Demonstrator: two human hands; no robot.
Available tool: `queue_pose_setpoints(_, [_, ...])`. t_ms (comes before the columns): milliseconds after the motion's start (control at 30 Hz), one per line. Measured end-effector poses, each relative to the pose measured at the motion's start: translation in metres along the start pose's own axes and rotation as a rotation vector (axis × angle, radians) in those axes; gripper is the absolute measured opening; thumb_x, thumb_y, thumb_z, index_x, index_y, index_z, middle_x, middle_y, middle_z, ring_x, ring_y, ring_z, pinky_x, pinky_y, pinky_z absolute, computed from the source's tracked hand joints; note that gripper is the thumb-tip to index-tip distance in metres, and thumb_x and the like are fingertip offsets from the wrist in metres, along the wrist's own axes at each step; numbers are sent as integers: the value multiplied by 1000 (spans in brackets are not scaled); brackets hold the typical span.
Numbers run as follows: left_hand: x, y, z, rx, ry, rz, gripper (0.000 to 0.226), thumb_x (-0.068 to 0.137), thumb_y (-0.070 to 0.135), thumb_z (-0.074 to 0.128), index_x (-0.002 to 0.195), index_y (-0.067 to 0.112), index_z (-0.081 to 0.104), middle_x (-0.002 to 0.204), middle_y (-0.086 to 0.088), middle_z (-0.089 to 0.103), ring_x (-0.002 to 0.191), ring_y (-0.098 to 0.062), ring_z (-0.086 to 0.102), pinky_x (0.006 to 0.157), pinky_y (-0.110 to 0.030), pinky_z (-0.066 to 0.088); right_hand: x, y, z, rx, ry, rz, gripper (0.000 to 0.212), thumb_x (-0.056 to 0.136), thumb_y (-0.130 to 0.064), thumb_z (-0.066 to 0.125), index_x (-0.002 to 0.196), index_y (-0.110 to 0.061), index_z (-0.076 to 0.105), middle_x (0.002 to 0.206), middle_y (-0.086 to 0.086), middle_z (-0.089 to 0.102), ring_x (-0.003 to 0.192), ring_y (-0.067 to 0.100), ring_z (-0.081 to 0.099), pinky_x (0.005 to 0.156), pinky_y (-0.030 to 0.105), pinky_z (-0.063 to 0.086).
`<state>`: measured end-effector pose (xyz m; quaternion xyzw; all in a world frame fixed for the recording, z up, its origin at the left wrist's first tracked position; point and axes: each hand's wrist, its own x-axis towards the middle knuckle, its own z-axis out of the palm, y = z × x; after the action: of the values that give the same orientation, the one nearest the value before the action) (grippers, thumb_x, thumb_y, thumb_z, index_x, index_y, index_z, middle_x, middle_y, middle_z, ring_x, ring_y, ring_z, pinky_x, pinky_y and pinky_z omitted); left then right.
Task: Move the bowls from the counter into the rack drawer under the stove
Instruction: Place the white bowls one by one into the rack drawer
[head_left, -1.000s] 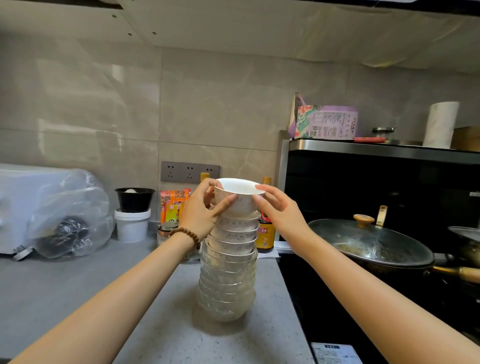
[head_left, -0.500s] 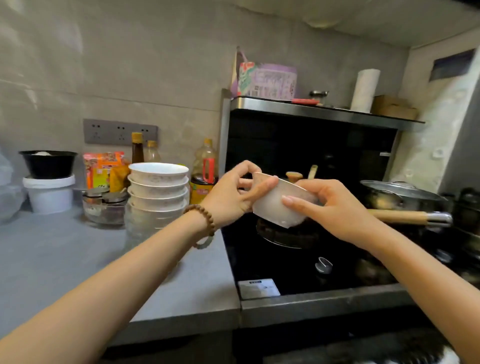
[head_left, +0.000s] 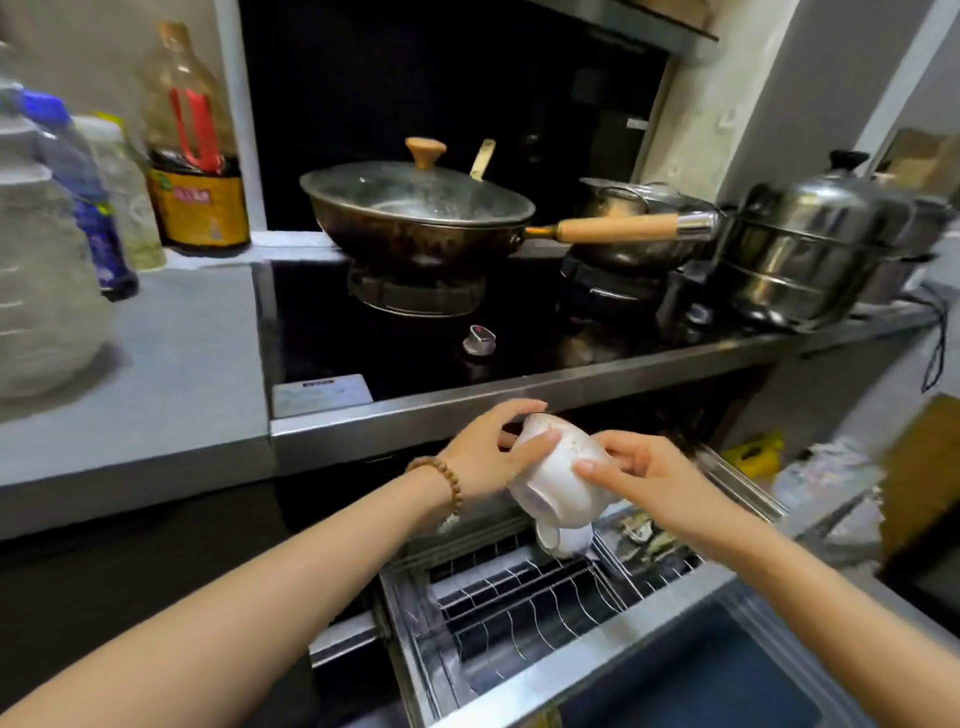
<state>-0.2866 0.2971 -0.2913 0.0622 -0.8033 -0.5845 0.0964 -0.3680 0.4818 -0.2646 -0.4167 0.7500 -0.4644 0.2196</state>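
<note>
Left grip (head_left: 483, 452) and right grip (head_left: 641, 475) are both pinching the white speckled ceramic bowl (head_left: 556, 470) from opposite sides, fingers curling on its wall, bowl tipping mouth-down. It's hanging over the back of the pulled-out steel wire rack drawer (head_left: 498, 597) under the black glass stove (head_left: 415, 358), not yet seated.

Risk: it's sitting right above another white bowl (head_left: 563, 543) standing on edge in the tines. A fast drop is chipping both; a missed slot is letting it roll.

The drawer's right compartment is holding blurred bits, can't tell what. Fogged glass is hiding whatever's in the dark lidded wok (head_left: 415, 218).
</note>
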Motion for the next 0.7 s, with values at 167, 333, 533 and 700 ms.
queue_pose_setpoints(167, [10, -73, 32, -13, 65, -174, 49, 93, 37, 50, 137, 20, 37, 96, 6, 63, 90, -13, 62, 77, -26, 50, 9, 75, 10, 131, 68, 206, 23, 91, -24, 58, 111, -18, 67, 92, 0, 76, 78, 7, 69, 60, 15, 51])
queue_pose_setpoints(333, [17, -141, 44, 100, 93, -269, 47, 93, 39, 49, 135, 21, 39, 127, -1, 56, 98, -9, 57, 69, -8, 42, 43, 144, 18, 163, 98, 397, 19, 95, -25, 52, 104, -20, 68, 92, -6, 68, 90, 14, 63, 75, 26, 51])
queue_pose_setpoints(533, [38, -193, 53, 138, 71, -321, 56, 90, 37, 56, 139, 22, 33, 139, -2, 46, 119, -18, 50, 93, -23, 40, 94, 195, 32, 140, 67, 551, 34, 97, -24, 48, 124, -7, 59, 123, 12, 58, 110, 28, 56, 90, 39, 49])
queue_pose_setpoints(700, [61, -221, 68, 163, 34, -307, 68, 83, 36, 66, 140, 18, 32, 138, 0, 47, 119, -11, 48, 100, -25, 39, 123, 223, 42, 120, 88, 633, 28, 96, -21, 48, 118, -9, 61, 107, 8, 58, 96, 22, 54, 62, 26, 48])
